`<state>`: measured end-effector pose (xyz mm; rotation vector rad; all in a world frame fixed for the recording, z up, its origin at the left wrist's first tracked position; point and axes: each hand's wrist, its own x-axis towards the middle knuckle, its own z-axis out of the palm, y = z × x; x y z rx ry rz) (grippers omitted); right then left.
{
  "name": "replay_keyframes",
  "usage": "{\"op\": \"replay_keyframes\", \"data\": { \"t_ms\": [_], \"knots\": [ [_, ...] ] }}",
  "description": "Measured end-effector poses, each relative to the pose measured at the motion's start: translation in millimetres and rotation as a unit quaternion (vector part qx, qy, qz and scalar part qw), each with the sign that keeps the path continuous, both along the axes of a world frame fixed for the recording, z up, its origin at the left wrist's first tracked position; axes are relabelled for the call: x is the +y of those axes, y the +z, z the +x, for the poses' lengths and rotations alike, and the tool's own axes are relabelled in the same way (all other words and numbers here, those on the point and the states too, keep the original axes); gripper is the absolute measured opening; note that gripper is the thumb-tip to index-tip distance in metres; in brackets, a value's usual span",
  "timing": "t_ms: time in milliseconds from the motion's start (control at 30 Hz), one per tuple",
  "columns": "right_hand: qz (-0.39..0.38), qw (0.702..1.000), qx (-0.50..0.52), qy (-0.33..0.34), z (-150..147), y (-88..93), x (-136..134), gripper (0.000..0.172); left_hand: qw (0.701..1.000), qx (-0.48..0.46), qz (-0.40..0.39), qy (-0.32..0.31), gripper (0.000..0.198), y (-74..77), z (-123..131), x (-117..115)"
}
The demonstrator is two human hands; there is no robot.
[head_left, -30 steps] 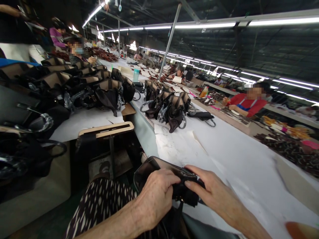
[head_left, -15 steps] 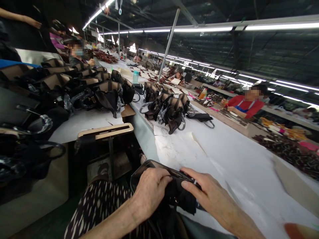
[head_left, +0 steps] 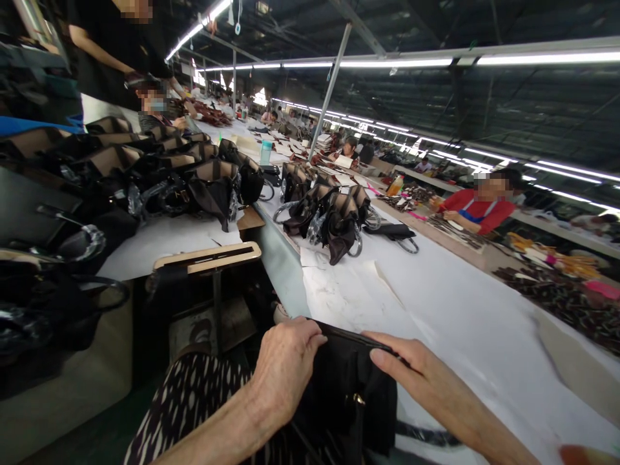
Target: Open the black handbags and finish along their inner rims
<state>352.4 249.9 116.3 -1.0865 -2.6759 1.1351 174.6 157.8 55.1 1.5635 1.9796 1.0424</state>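
Note:
A black handbag [head_left: 339,381] hangs between my two hands at the near edge of the table, a small gold fitting showing on its side. My left hand [head_left: 290,361] grips the bag's top edge, fingers curled over it. At the other end of that edge, my right hand [head_left: 404,361] pinches the rim between thumb and fingers. The two sides of the opening lie pressed together. A dark handle in clear wrap [head_left: 426,434] loops out below my right wrist. The bag's lower part is hidden behind my left forearm.
White paper [head_left: 436,310] covers the table. A group of black bags [head_left: 339,219] stands farther along it, and many more bags [head_left: 116,161] crowd the left table. A padded wooden frame [head_left: 208,257] juts out at left. Across the table sits a person in red [head_left: 484,203].
The bag's opening has gone from partly spread to pressed flat, and its front now faces me more. Both hands keep their hold. At upper left, a standing person has shifted right.

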Motion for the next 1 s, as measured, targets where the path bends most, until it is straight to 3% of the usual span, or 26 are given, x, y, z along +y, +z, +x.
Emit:
{"op": "replay_keyframes", "data": {
  "t_ms": [100,200,400,733,1000],
  "knots": [
    [-0.026,1.000,0.004,-0.002,3.0,-3.6,1.2,0.033,0.999,0.035,0.010,0.040,0.021,-2.4,0.0,-1.8],
    [-0.053,0.998,0.026,-0.001,6.0,-2.5,2.0,0.035,0.997,-0.022,0.025,0.066,0.014,-5.9,-4.0,-1.7],
    [-0.073,0.997,0.037,0.013,10.0,2.5,4.8,0.037,0.984,-0.176,0.029,0.017,0.012,-12.9,-18.1,1.2],
    [-0.090,0.995,0.039,0.007,21.2,-6.2,10.1,0.034,0.969,-0.245,0.009,0.021,0.013,-14.5,-24.6,8.2],
    [-0.039,0.999,0.016,-0.011,31.2,-16.6,11.3,0.038,0.972,-0.234,0.009,0.016,0.019,-22.3,-25.4,13.5]
  ]
}}
